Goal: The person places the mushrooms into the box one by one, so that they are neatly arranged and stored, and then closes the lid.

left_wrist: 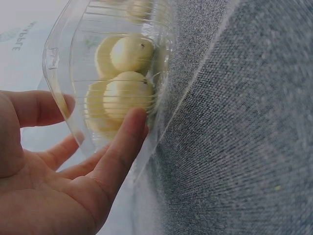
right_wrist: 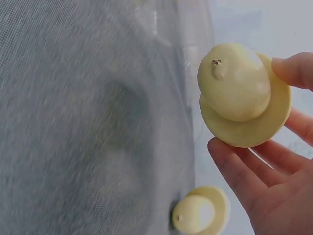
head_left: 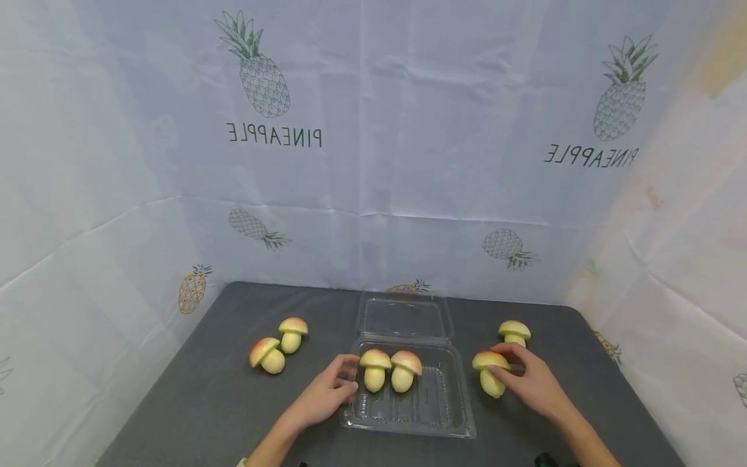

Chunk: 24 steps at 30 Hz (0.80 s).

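A clear plastic clamshell box [head_left: 446, 415] stands with its lid folded back, holding two toy mushrooms [head_left: 375, 370] side by side in its left half. At its left side is my left hand [head_left: 323, 394], loosely spread; in the left wrist view the fingers [left_wrist: 120, 152] rest along the wall and rim. My right hand [head_left: 531, 383] pinches another yellow mushroom [right_wrist: 234, 88] by its cap, thumb on one edge and fingers on the opposite one. The stem end faces the right wrist camera, and a shadow lies on the cloth beneath it.
Behind the right hand stands one more mushroom [head_left: 515, 331]. Two mushrooms [head_left: 293, 334] lie on the left part of the dark grey table [head_left: 192, 383]. The box's lid [head_left: 403, 316] lies toward the back edge, in front of a white pineapple-print curtain [head_left: 432, 162].
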Each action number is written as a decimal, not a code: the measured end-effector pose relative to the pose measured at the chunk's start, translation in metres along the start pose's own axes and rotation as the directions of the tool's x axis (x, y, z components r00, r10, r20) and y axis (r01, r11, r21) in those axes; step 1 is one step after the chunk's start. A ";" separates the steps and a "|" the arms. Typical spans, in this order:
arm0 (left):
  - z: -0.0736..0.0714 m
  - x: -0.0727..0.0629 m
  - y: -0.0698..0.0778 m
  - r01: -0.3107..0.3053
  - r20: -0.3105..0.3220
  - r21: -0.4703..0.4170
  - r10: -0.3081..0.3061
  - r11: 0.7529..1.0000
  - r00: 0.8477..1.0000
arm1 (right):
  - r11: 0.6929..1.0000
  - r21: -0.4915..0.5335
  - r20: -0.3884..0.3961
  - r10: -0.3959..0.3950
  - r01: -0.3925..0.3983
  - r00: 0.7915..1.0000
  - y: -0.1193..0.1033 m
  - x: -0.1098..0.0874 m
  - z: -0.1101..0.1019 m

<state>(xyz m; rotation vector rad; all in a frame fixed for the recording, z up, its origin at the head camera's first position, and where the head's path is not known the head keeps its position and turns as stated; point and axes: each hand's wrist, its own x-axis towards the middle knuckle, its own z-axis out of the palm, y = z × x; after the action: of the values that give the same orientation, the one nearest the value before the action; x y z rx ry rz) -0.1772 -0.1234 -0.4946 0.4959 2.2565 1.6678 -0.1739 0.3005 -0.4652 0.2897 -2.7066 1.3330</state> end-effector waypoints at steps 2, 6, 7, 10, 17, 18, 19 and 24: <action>0.000 0.000 0.000 0.001 0.002 0.000 -0.001 1.000 1.000 | 1.000 0.010 -0.001 -0.009 0.009 1.000 -0.005 0.000 0.002; 0.001 0.000 0.001 -0.002 0.000 0.008 0.002 1.000 1.000 | 1.000 0.021 -0.016 -0.018 0.018 1.000 -0.014 0.001 0.006; 0.001 0.000 0.001 -0.006 -0.001 0.011 0.006 1.000 1.000 | 0.999 0.030 -0.019 -0.022 0.022 1.000 -0.016 0.001 0.008; 0.001 0.000 0.002 -0.013 -0.005 0.023 0.013 1.000 1.000 | 0.998 0.051 -0.017 -0.037 0.037 0.999 -0.021 0.002 0.012; 0.001 0.000 0.001 -0.016 -0.001 0.020 0.016 1.000 1.000 | 0.993 0.084 -0.017 -0.078 0.079 0.997 -0.030 0.004 0.023; 0.001 0.001 0.001 -0.017 -0.001 0.019 0.017 1.000 1.000 | 0.993 0.088 -0.017 -0.080 0.082 0.997 -0.031 0.005 0.024; 0.001 0.001 0.001 -0.017 -0.001 0.018 0.017 1.000 1.000 | 0.992 0.090 -0.019 -0.083 0.085 0.996 -0.032 0.005 0.026; 0.000 0.001 0.000 -0.015 -0.003 0.007 0.015 1.000 1.000 | 0.992 0.088 -0.028 -0.092 0.094 0.995 -0.036 0.008 0.033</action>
<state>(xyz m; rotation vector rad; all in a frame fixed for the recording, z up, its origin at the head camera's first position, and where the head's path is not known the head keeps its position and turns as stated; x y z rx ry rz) -0.1780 -0.1226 -0.4944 0.5138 2.2670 1.6687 -0.1744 0.2512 -0.4559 0.3999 -2.5842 1.4230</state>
